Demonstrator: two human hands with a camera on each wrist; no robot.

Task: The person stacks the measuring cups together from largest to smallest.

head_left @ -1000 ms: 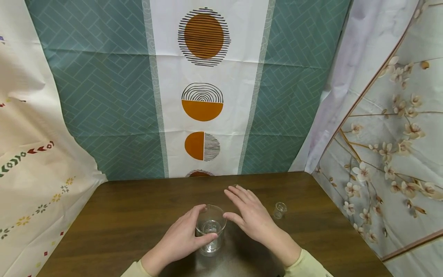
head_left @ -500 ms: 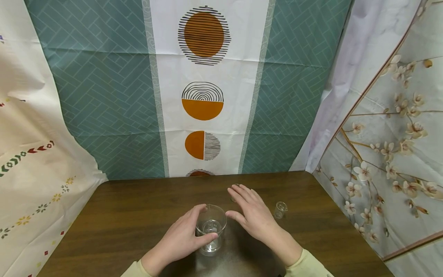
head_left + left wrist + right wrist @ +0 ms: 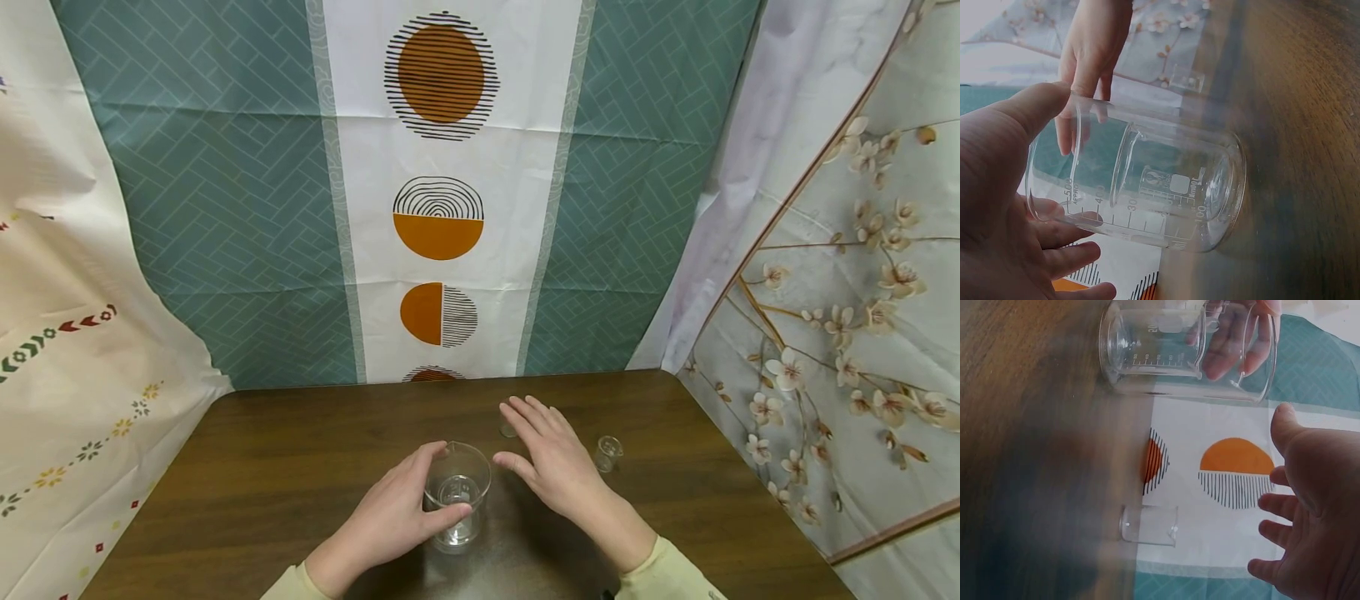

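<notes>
My left hand [image 3: 397, 504] holds a large clear glass beaker [image 3: 468, 533] near its rim, thumb on the near side and fingers on the far side. The large beaker stands upright on the table. Inside it is nested a smaller beaker [image 3: 1166, 169], also marked with a scale. To the right, my right hand [image 3: 551, 462] hovers with its fingers spread, apart from the glass and holding nothing. Beyond its fingertips a small beaker [image 3: 507, 430] is partly hidden in the head view; the right wrist view shows that small beaker [image 3: 1157, 526] whole.
A tiny spouted beaker [image 3: 607, 454] stands on the brown wooden table [image 3: 285, 467], right of my right hand. At the table's back hangs a teal and white cloth [image 3: 442, 158]. Flowered fabric [image 3: 825, 350] borders the right side, and patterned cream fabric [image 3: 97, 375] the left.
My right hand has drifted slightly right, away from the large beaker's rim, uncovering more of the small beaker behind it. The left hand and the large beaker have stayed in place.
</notes>
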